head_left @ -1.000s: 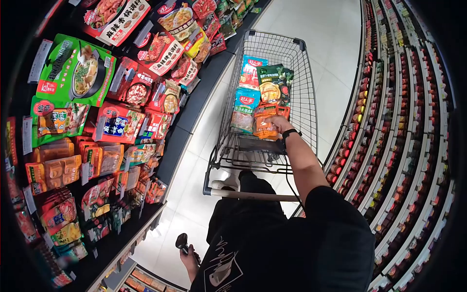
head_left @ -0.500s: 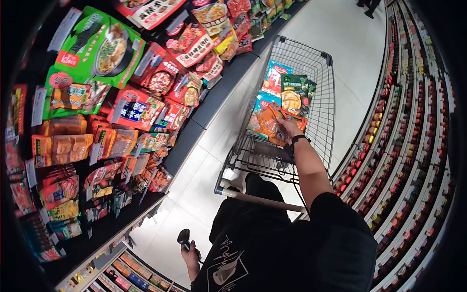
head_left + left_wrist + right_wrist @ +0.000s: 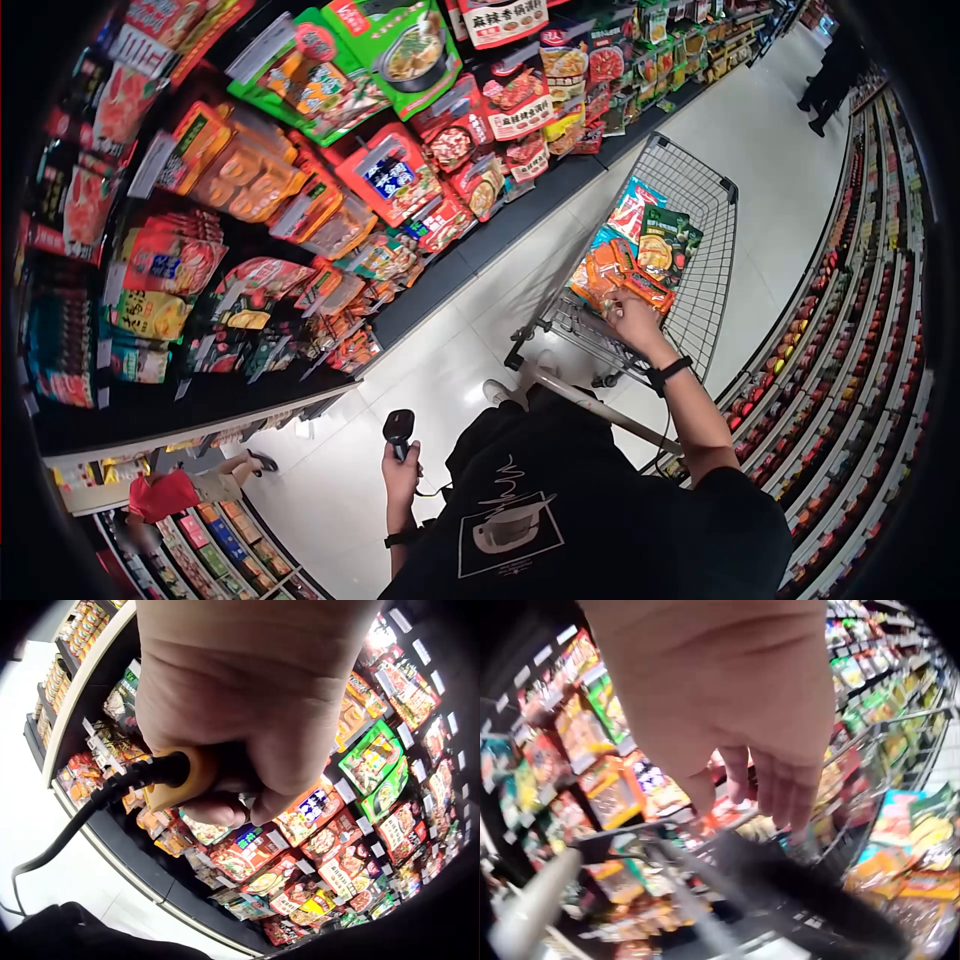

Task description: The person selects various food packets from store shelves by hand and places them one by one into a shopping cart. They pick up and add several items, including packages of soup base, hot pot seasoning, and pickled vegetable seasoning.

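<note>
My left hand (image 3: 403,478) grips a handheld barcode scanner (image 3: 398,428) with a dark head, beside my body. In the left wrist view its yellow grip end (image 3: 196,778) shows under the palm, with a black cable (image 3: 90,806) running off it. My right hand (image 3: 636,320) is over the near end of the wire shopping cart (image 3: 728,275), its fingers loosely bent and empty in the right wrist view. Just beyond it in the cart lie orange food packets (image 3: 606,264), a dark green packet (image 3: 658,243) and a blue-and-red packet (image 3: 634,208).
Shelves of hanging seasoning packets (image 3: 395,180) line the left side. Curving racks of jars (image 3: 820,350) run along the right. The cart's handle (image 3: 605,408) crosses before my body. A dark-clothed person (image 3: 835,78) is up the aisle; another in red (image 3: 165,495) is at lower left.
My right hand has let go of the orange packet, which lies in the cart, and drawn back toward me. My left hand has lifted the scanner slightly. The view has turned left.
</note>
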The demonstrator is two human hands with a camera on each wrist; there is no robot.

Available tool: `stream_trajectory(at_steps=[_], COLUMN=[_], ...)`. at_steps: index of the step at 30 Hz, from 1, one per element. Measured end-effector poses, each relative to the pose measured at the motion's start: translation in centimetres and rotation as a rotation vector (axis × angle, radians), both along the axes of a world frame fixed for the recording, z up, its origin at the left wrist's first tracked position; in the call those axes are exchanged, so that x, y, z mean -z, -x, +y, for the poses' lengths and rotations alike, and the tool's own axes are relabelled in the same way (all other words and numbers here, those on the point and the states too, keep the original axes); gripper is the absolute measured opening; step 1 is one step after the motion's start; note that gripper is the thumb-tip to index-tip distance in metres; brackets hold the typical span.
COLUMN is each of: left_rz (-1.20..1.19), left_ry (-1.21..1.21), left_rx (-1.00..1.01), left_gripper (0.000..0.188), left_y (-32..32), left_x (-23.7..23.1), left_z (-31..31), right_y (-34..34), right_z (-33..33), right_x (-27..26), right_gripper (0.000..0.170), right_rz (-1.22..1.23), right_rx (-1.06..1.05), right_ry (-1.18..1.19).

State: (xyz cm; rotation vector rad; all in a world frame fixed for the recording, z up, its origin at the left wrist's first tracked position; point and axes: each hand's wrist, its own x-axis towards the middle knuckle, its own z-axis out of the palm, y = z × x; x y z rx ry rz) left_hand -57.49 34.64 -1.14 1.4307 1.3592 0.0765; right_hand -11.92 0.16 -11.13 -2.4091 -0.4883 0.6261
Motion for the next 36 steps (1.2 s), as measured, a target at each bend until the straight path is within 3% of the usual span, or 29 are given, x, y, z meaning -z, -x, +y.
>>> stream_trajectory(at_steps=[2, 5, 8, 11, 14, 15, 20, 36], left_rz=[-0.055, -0.056, -0.053, -0.038, -0.1, -0.11, -0.157, -0.179], left_ry=[-0.024, -0.073, -0.092, -0.122, -0.109, -0.116, -0.109, -0.113], left_rx=[0.016, 0.03, 0.029, 0.041, 0.042, 0.046, 0.084, 0.064], left_gripper=[0.027, 0.028, 0.029, 0.031, 0.034, 0.035, 0.035, 0.034], left_y=[0.1, 0.7, 1.4, 1.5, 2.3, 2.1, 1.5, 7.2], left_x=[-0.5, -0.9, -1.6, -2.4, -2.2, -2.5, -3.7, -2.9], left_z=[0.2, 0.6, 0.8, 1.0, 1.5, 1.6, 3.4, 8.4], right_y=[3.7, 8.0, 11.3, 14.4, 16.6, 17.2, 16.9, 5.6], right_z=[2.3, 4.3, 5.3, 6.3, 6.8, 6.9, 7.4, 7.1], right_x=[-6.0, -10.6, -10.4, -9.3, -5.9, -5.7, -5.3, -3.1], right_gripper=[0.042, 0.045, 0.057, 0.054, 0.045, 0.039, 0.036, 0.04], right_rz=[-0.098, -0.147, -0.024, -0.105, -0.092, -0.278, -0.405, -0.411], right_rx=[-0.122, -0.385, -0.473, -0.545, -0.413, -0.407, -0.352, -0.014], right_ry=[-0.127, -0.123, -0.056, 0.026, 0.178, 0.165, 0.288, 0.599])
